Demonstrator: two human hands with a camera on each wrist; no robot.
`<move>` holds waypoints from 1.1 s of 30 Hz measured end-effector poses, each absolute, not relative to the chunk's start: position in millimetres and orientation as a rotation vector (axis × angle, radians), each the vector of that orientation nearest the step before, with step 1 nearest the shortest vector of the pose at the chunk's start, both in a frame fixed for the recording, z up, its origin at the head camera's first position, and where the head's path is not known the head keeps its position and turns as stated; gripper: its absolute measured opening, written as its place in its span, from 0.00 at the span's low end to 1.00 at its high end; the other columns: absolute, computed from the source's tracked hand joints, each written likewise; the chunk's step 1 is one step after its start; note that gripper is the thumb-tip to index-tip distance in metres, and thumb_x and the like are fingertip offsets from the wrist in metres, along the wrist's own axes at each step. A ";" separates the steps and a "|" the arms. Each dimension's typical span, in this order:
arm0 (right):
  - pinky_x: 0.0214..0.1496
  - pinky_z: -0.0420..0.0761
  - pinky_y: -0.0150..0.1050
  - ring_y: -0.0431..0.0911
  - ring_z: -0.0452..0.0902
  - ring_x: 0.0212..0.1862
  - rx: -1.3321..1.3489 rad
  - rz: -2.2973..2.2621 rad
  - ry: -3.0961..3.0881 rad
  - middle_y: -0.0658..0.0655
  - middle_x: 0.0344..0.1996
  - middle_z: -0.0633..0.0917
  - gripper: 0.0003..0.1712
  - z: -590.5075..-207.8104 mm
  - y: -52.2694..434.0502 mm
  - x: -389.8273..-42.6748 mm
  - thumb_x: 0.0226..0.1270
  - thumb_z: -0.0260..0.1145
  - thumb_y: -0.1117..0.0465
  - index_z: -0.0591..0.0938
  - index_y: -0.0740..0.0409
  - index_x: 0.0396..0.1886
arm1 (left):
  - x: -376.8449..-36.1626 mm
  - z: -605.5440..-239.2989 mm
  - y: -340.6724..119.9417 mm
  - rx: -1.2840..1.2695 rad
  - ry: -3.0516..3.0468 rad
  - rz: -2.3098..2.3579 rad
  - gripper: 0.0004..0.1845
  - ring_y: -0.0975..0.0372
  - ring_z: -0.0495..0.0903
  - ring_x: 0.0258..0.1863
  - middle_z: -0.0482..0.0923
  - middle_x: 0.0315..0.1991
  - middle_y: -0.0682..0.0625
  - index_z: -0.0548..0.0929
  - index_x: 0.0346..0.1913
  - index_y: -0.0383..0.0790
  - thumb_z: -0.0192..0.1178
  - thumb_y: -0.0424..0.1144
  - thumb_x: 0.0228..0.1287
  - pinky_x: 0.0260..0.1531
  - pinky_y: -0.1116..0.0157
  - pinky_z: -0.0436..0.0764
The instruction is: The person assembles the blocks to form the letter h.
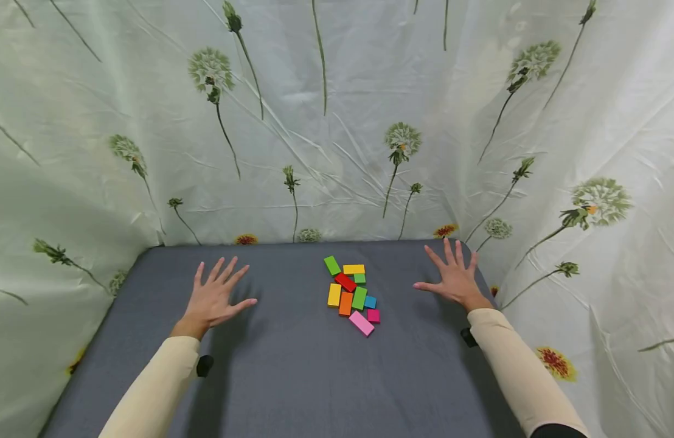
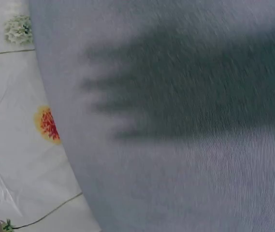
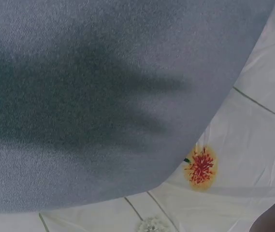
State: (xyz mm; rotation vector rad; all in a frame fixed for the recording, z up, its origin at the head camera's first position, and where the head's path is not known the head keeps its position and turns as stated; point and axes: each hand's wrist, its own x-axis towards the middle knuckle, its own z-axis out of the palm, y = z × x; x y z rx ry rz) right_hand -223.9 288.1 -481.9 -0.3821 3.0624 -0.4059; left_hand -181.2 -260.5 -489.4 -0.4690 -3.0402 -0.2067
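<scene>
Both hands are held over the grey table with fingers spread and nothing in them. My left hand [image 1: 210, 299] is left of a loose cluster of coloured blocks, and my right hand [image 1: 454, 277] is to its right, near the table's right edge. In the cluster are a red block [image 1: 345, 282], an orange block [image 1: 345, 304], a blue block [image 1: 370, 302], a pink block [image 1: 361, 323] and a magenta block [image 1: 373, 316], along with several green and yellow ones. Some lie touching. The wrist views show mostly hand shadows on the cloth.
The grey tabletop [image 1: 293, 377] has rounded far corners. A pale curtain [image 1: 337, 140] printed with dandelions hangs behind it and along both sides. Dark wrist cameras sit under each cuff, the left camera [image 1: 204, 365] and the right camera [image 1: 469, 337].
</scene>
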 end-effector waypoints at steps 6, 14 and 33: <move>0.64 0.23 0.69 0.66 0.23 0.74 -0.429 -0.410 3.038 0.66 0.76 0.36 0.60 -487.6 281.6 -221.2 0.50 0.64 0.26 0.52 0.45 0.77 | -184.4 -502.1 -240.4 -0.567 -2.995 -0.275 0.45 0.43 0.50 0.72 0.55 0.73 0.39 0.65 0.71 0.48 0.56 0.70 0.56 0.66 0.38 0.37; 0.68 0.32 0.67 0.69 0.31 0.74 -0.511 -0.502 3.004 0.71 0.74 0.43 0.58 -493.1 266.6 -215.2 0.48 0.73 0.36 0.58 0.51 0.75 | -195.2 -512.9 -206.1 -0.664 -2.966 -0.402 0.40 0.43 0.54 0.71 0.57 0.73 0.42 0.70 0.69 0.49 0.62 0.63 0.55 0.65 0.37 0.36; 0.68 0.48 0.66 0.64 0.52 0.72 -0.697 -0.559 2.836 0.65 0.73 0.57 0.54 -526.0 217.4 -194.6 0.44 0.81 0.50 0.65 0.51 0.72 | -203.6 -546.1 -118.4 -0.701 -3.007 -0.486 0.42 0.47 0.61 0.69 0.60 0.72 0.45 0.69 0.69 0.50 0.68 0.59 0.52 0.66 0.39 0.48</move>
